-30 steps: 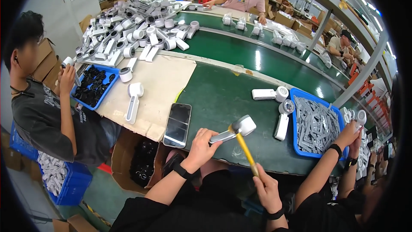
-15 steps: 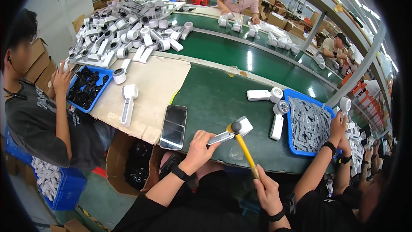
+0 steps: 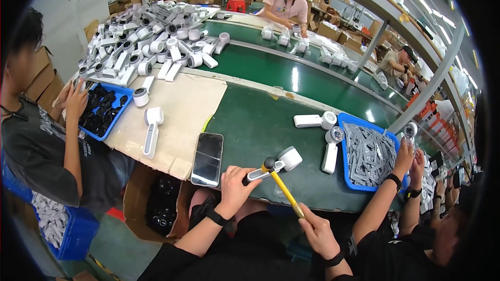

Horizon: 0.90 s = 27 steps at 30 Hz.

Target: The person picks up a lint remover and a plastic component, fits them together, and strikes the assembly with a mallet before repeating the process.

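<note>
Left fingers (image 3: 241, 172) clamping device (image 3: 290, 158), right fingers (image 3: 310, 222) clamping hammer (image 3: 285, 190), hammerhead (image 3: 268, 164) contact unclear, phone (image 3: 207, 159) leftward

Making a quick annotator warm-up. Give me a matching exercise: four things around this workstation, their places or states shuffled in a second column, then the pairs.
Column one
1. Yellow-handled hammer
2. White-and-grey handheld device
3. Smartphone
4. Tray of grey strips

Column two
A. Lying flat, to the left of both hands
B. Gripped in the right hand
C. Blue, to the right of both hands
D. Held by its handle in the left hand

Pairs: 1-B, 2-D, 3-A, 4-C
</note>
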Each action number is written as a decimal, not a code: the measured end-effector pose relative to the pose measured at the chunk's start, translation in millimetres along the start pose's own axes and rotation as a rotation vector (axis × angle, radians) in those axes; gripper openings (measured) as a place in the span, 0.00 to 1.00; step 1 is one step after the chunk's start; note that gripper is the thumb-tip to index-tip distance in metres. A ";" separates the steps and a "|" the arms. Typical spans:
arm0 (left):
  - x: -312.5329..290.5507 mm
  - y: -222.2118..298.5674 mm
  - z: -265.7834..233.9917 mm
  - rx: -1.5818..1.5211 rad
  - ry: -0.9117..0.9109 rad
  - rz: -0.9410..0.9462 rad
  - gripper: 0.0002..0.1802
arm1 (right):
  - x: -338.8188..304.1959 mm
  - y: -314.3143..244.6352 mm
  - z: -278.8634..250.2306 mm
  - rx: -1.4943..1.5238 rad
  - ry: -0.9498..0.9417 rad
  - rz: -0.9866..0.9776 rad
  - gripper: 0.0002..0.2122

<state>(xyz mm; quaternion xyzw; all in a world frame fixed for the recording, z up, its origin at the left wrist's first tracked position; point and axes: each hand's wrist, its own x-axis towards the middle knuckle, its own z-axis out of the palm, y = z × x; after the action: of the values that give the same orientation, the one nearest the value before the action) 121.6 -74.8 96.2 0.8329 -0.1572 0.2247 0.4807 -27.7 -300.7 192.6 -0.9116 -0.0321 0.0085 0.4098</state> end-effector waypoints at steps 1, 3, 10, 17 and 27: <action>-0.2 0.4 0.8 0.025 0.018 -0.011 0.15 | -2.2 -1.3 0.0 -0.003 -0.002 -0.002 0.22; 1.9 1.2 2.0 0.031 0.025 -0.011 0.15 | -5.9 -7.0 -0.6 0.115 0.040 -0.010 0.22; 2.4 -4.5 -0.3 0.035 -0.028 -0.067 0.14 | -2.7 -13.6 1.2 0.036 -0.005 -0.059 0.22; 0.6 -6.3 0.7 0.077 -0.036 -0.037 0.15 | 0.3 -12.2 6.2 0.000 -0.050 -0.102 0.22; -0.2 -7.0 2.2 0.104 -0.023 -0.037 0.16 | -2.4 -19.5 9.9 0.003 0.031 -0.133 0.21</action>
<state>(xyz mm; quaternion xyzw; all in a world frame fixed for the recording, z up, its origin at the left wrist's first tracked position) 125.2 -73.3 90.1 0.8621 -0.1355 0.2141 0.4388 -31.5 -280.5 200.6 -0.9069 -0.0864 -0.0329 0.4111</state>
